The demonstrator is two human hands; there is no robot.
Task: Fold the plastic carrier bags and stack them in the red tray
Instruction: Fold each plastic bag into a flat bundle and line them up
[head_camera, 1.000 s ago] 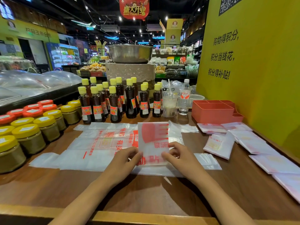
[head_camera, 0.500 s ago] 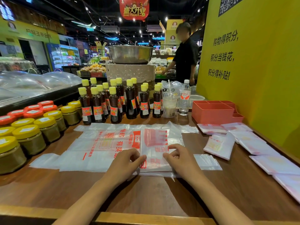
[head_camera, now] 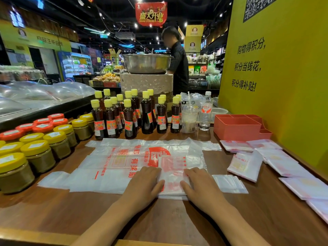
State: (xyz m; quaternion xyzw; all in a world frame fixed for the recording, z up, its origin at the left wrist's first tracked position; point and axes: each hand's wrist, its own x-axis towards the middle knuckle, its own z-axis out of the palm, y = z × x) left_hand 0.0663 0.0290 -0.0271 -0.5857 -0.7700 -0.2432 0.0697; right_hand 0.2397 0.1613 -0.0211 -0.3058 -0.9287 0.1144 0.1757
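We are pressing flat left hand (head_camera: 144, 183) and right hand (head_camera: 200, 185) on one half-folded white plastic carrier bag (head_camera: 173, 174), gripping nothing, while the red plastic tray (head_camera: 237, 127) at right is standing apparently unfilled, folded bags (head_camera: 245, 165) beside it.

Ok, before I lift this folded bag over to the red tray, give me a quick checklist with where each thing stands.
1. Folded bag lies flat on the pile: ok.
2. Left hand and right hand press its two sides: ok.
3. Fold will hold when released: cannot tell.
4. Red tray within view, far right: ok.
5. Room inside the tray: cannot tell.
6. Folded bags already on the table, outside the tray: not ok.
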